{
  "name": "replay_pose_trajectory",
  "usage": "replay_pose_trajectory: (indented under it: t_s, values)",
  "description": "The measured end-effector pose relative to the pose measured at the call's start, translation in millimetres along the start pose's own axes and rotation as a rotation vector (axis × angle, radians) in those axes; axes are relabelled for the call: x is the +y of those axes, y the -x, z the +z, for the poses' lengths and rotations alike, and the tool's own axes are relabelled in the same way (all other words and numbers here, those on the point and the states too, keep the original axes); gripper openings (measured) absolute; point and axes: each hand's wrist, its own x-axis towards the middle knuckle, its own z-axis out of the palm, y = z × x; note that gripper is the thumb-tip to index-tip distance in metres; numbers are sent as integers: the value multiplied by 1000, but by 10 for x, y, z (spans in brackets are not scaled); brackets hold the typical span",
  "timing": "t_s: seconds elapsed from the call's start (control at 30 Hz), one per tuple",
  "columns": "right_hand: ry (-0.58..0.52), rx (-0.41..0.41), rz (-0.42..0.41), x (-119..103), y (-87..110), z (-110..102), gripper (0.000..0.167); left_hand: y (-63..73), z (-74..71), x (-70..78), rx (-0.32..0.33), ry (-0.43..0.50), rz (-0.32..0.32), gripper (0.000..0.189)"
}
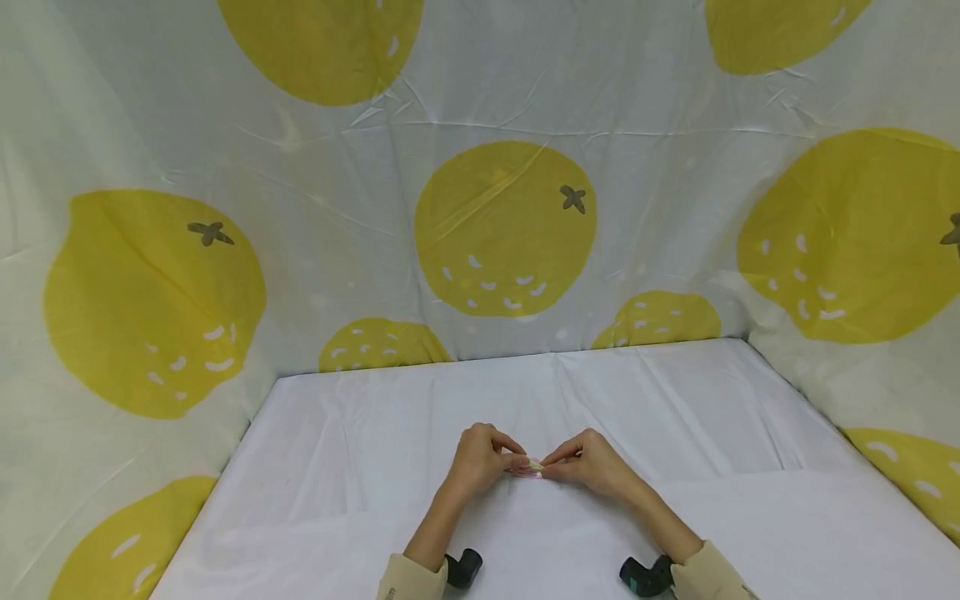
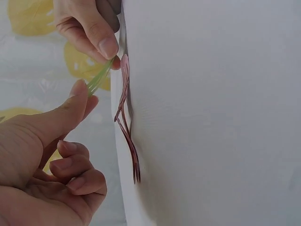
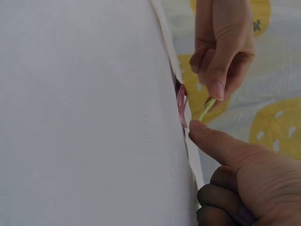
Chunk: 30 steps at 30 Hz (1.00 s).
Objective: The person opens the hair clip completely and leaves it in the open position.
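A small bundle of thin light-green strands [image 2: 100, 79] is stretched between my two hands, just above the white table. My left hand [image 1: 477, 461] pinches one end between thumb and index finger, its other fingers curled in the left wrist view. The opposite end is pinched by my right hand [image 1: 594, 463], seen close up in the right wrist view [image 3: 258, 169]. Below the green strands lies a pink, reddish bundle of thin strands [image 2: 125, 101] on the table, apart from the fingers. Exactly what kind of thing either bundle is, I cannot tell.
A white cloth with light creases covers the table [image 1: 360, 450]. Behind and at both sides hangs a pale curtain [image 1: 337, 250] printed with yellow fruit. Dark wrist devices [image 1: 465, 568] sit at the beige sleeves [image 1: 412, 579].
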Motion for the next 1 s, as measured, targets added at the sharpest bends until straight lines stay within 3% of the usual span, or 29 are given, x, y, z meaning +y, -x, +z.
replay_pose_trajectory:
  t_s: [0.5, 0.83, 1.0]
  values:
    - [30, 128, 61, -168, -46, -8, 11, -24, -144, -3, -17, 210, -63, 10]
    - [-49, 236, 71, -334, -39, -53, 11, -57, -221, 29, 21, 320, 14, 12]
    - [-111, 275, -5, -388, -41, -64, 13, -61, -253, 43, 69, 394, 50, 12]
